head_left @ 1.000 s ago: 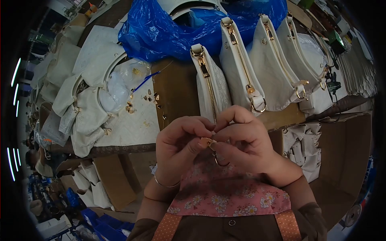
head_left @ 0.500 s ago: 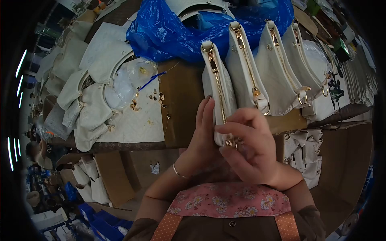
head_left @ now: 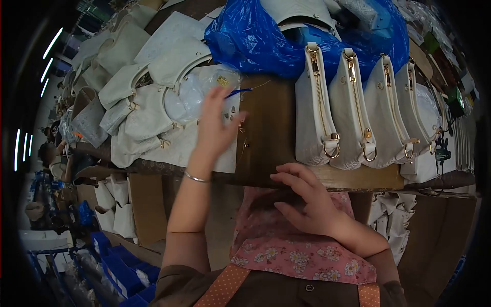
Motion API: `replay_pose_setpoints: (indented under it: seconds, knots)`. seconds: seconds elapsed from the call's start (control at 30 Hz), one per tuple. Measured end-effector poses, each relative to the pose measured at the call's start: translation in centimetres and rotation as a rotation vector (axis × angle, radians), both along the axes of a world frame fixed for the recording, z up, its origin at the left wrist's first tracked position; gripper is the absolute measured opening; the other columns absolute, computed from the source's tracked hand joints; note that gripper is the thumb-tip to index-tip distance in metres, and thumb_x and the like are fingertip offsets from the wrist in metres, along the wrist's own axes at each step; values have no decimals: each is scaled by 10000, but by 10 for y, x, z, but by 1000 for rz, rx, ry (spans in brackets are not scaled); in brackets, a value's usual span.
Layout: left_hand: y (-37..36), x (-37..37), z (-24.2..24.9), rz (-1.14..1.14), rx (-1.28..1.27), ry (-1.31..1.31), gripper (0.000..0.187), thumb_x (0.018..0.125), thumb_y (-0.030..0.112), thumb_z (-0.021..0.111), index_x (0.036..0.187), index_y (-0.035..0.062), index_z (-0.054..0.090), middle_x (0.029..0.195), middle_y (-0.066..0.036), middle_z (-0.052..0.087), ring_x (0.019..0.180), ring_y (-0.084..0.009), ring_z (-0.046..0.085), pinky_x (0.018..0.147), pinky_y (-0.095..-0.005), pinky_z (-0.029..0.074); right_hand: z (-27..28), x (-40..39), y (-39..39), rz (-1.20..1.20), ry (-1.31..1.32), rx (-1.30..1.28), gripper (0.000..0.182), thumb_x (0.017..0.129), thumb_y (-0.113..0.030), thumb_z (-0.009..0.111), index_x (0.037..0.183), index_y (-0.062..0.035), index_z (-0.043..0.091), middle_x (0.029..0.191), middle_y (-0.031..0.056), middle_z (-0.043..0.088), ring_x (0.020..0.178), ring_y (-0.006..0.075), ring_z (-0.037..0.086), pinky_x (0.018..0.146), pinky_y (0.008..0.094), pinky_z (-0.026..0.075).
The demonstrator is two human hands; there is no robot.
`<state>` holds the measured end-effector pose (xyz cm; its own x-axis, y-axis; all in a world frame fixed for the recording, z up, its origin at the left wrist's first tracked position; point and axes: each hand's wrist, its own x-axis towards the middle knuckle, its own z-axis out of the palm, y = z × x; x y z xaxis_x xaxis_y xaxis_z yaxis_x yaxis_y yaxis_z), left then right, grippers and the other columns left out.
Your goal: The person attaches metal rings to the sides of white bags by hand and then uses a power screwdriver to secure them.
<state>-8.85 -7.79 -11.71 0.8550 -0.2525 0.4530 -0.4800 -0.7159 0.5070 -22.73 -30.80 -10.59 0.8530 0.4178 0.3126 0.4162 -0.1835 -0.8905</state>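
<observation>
My left hand (head_left: 217, 125) reaches over the white sheet (head_left: 179, 152), fingers stretched out and thumb apart, slightly blurred. Small gold metal pieces (head_left: 242, 126) lie beside its thumb; its palm hides part of the sheet. Close to its fingertips are a blue strip (head_left: 238, 92) and a clear plastic bag (head_left: 189, 100). In front of the table edge hovers my right hand (head_left: 307, 202), open with fingers apart and holding nothing. Beyond it stands a white handbag (head_left: 309, 123) with a gold zipper and ring, at the left end of an upright row of similar bags (head_left: 349, 117).
Blue plastic (head_left: 255, 43) covers the back of the table around another white bag. More white handbags (head_left: 148, 110) are heaped at the left. Cardboard (head_left: 266, 128) lies on the tabletop. Below stand cardboard boxes (head_left: 434, 230) on both sides, with white pieces in or beside them.
Both hands have let go of the handbag, which now stands at the row's left end. My left hand has swung left to the gold pieces. The view has shifted a little.
</observation>
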Motion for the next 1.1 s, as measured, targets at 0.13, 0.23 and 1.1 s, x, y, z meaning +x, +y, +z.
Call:
replay_pose_setpoints:
  seconds: [0.13, 0.23, 1.1]
  knots:
    - [135, 64, 33, 515, 280, -346, 477, 764, 38, 543, 1237, 90, 505, 1272, -202, 441, 1194, -364, 424, 992, -423, 365, -6, 2, 3, -8, 19, -36, 509, 739, -38, 660, 1219, -30, 488, 1225, 172, 429, 1126, 328, 478, 930, 359, 425]
    - [227, 103, 34, 810, 678, -216, 440, 793, 91, 550, 1216, 209, 542, 1292, -159, 436, 1204, -364, 413, 958, -467, 388, -8, 2, 8, 11, 46, -28, 510, 746, -44, 654, 1226, -32, 481, 1241, 172, 414, 1138, 327, 468, 940, 363, 420]
    - [-66, -119, 33, -60, -280, -19, 261, 705, 34, 692, 942, 48, 585, 835, -73, 540, 776, -222, 525, 683, -305, 437, 18, 1, -2, -168, -230, 79, 592, 739, -124, 692, 1249, 20, 429, 1237, 206, 408, 1090, 348, 480, 912, 378, 415]
